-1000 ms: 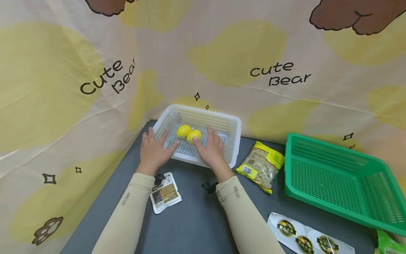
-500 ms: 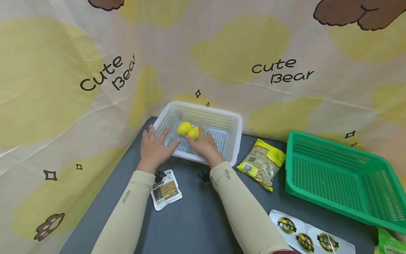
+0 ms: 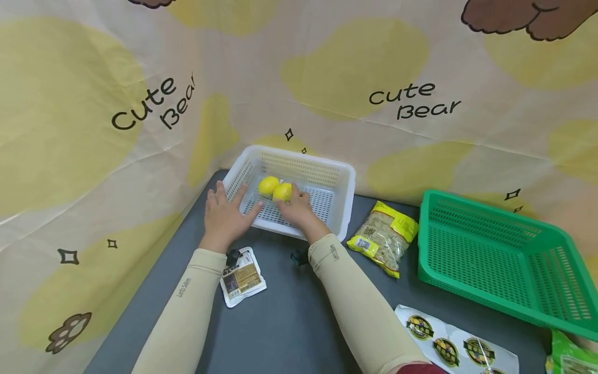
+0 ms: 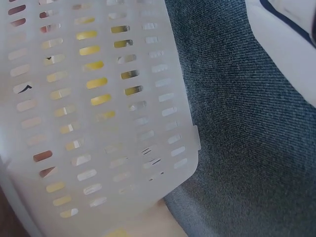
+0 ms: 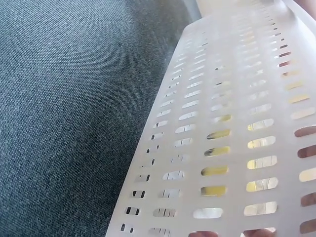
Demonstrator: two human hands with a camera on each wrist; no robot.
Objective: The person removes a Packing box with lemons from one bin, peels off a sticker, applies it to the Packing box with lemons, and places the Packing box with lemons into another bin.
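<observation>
Two yellow lemons (image 3: pixel 275 188) lie side by side in the white perforated basket (image 3: pixel 348 202); a small glint between them may be clear wrapping. My right hand (image 3: pixel 299 212) reaches over the basket's front rim and pinches the right lemon between thumb and forefinger, its other fingers bent. At the front left corner my left hand (image 3: pixel 224 218) is spread over the rim, its fingers straight and apart from the lemons. In both wrist views the slotted basket wall (image 4: pixel 103 128) fills much of the picture, with yellow showing through the slots; the hands are mostly hidden there.
A white pouch (image 3: pixel 243 278) lies before the basket, near my left wrist. On the right are a yellow-edged clear bag (image 3: pixel 385 236), a green basket (image 3: pixel 495 306), a sheet of round stickers (image 3: pixel 448 337) and a green packet (image 3: pixel 572 356). Printed cloth (image 3: pixel 327 67) hangs behind the grey table (image 3: pixel 280 322).
My right hand has moved left and its fingers have closed from a spread pose onto the right lemon. The left hand stays at the basket's left corner. The view tilts slightly down.
</observation>
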